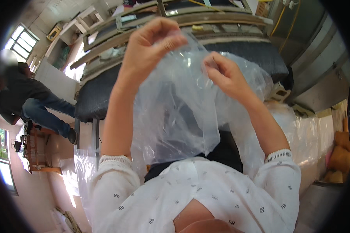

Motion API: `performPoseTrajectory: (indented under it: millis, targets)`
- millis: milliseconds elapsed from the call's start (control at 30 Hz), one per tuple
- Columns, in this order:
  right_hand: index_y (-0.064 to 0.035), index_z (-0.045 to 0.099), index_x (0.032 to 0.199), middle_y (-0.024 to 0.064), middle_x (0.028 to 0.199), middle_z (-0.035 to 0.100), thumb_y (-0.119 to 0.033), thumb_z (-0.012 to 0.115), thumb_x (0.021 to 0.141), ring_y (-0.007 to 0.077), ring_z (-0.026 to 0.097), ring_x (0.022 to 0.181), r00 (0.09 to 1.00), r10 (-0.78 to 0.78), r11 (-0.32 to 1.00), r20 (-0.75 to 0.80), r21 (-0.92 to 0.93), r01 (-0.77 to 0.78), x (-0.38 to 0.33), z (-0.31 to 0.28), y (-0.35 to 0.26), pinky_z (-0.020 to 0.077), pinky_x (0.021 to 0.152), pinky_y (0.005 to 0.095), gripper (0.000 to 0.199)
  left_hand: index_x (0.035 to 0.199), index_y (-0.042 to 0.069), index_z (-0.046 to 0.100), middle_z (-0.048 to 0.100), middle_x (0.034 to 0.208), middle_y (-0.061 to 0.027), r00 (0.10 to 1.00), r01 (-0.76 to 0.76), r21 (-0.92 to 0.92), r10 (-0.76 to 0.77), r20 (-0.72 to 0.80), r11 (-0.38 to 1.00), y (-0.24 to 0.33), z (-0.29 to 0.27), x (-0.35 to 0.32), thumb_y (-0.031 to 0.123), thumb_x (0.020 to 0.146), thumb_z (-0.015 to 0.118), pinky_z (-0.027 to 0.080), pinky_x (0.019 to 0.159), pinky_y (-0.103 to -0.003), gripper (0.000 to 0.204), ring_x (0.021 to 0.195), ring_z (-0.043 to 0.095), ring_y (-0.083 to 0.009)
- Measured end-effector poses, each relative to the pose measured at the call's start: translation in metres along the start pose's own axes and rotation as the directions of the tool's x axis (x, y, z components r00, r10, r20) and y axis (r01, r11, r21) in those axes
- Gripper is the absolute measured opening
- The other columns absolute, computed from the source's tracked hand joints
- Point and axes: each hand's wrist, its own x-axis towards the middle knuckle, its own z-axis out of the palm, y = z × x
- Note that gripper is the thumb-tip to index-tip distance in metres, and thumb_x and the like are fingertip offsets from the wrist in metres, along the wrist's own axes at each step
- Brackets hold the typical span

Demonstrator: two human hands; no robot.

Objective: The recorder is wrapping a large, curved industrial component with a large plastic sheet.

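Both hands raised in front of the chest, holding a clear plastic bag (175, 112) by its top edge. L hand (151, 42) pinches the film betw thumb & fingertips at the upper left; R hand (221, 73) pinches the other side of the opening, fingers closed on the plastic. Bag hangs down betw the forearms, crumpled, above a dark padded table (256, 54). More clear plastic sheeting (311, 136) lies to the R, near some tan plush toys (340, 155). Another person in a dark top & jeans (31, 101) sits far L by a window (21, 42)
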Motion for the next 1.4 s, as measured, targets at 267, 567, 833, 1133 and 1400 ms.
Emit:
performPoseTrajectory:
  millis: [267, 567, 833, 1133, 1400]
  targets:
    - [-0.0061, 0.054, 0.078, -0.0082, 0.065, 0.04, -0.012, 0.062, 0.082, 0.0015, 0.032, 0.06, 0.999, 0.035, 0.996, -0.024, -0.078, -0.037, 0.002, -0.005, -0.012, 0.0273, 0.054, 0.0174, 0.01, 0.085, 0.003, 0.059, 0.058, 0.082, 0.0014, 0.986, 0.078, 0.003, -0.077, -0.147, 0.997, 0.007, -0.007, -0.017, 0.01, 0.079, 0.066, 0.042, 0.071, -0.019, 0.011, 0.078, 0.054, -0.0049]
    - [-0.0037, 0.055, 0.082, -0.0027, 0.07, 0.054, -0.005, 0.056, 0.08, 0.005, 0.048, 0.065, 0.93, 0.078, 0.995, 0.358, -0.081, -0.053, 0.017, 0.004, -0.012, 0.0383, 0.059, 0.02, 0.003, 0.099, 0.005, 0.053, 0.052, 0.08, 0.0017, 0.903, -0.108, -0.001, 0.098, -0.419, 0.994, 0.019, -0.033, -0.031, 0.011, 0.092, 0.047, 0.041, 0.065, -0.018, 0.011, 0.073, 0.049, -0.0054]
    - [-0.0021, 0.058, 0.081, 0.0004, 0.058, 0.051, -0.014, 0.056, 0.078, 0.0106, 0.049, 0.054, 0.725, 0.069, 0.857, 0.685, -0.413, 0.309, 0.0, 0.005, -0.043, 0.0384, 0.052, 0.0277, 0.012, 0.093, 0.006, 0.05, 0.044, 0.073, 0.0033, 0.672, -0.006, 0.672, 0.501, -0.546, 0.741, 0.016, -0.127, -0.079, 0.014, 0.094, 0.045, 0.031, 0.053, -0.016, 0.009, 0.06, 0.035, -0.0019]
    - [-0.0032, 0.057, 0.078, 0.0001, 0.068, 0.057, -0.017, 0.061, 0.083, 0.0075, 0.055, 0.06, 0.276, 0.321, 0.861, 0.906, -0.158, -0.484, -0.037, -0.021, -0.061, 0.0439, 0.056, 0.022, 0.015, 0.092, -0.002, 0.05, 0.053, 0.084, -0.0125, 0.594, 0.542, 0.726, 0.418, -0.687, 0.424, -0.041, -0.274, -0.207, 0.015, 0.089, 0.047, 0.041, 0.077, -0.031, 0.018, 0.082, 0.052, -0.0244]
    - [-0.0055, 0.064, 0.086, 0.0016, 0.074, 0.064, -0.03, 0.062, 0.082, 0.0082, 0.057, 0.071, -0.069, 0.287, 0.584, 0.956, -0.231, -0.778, -0.123, -0.035, 0.009, 0.0431, 0.071, 0.024, 0.025, 0.09, 0.0, 0.049, 0.052, 0.091, -0.0171, 0.703, 0.671, 0.736, 0.239, -0.67, 0.088, -0.107, -0.361, -0.271, 0.011, 0.087, 0.044, 0.04, 0.076, -0.039, 0.013, 0.087, 0.051, -0.0336]
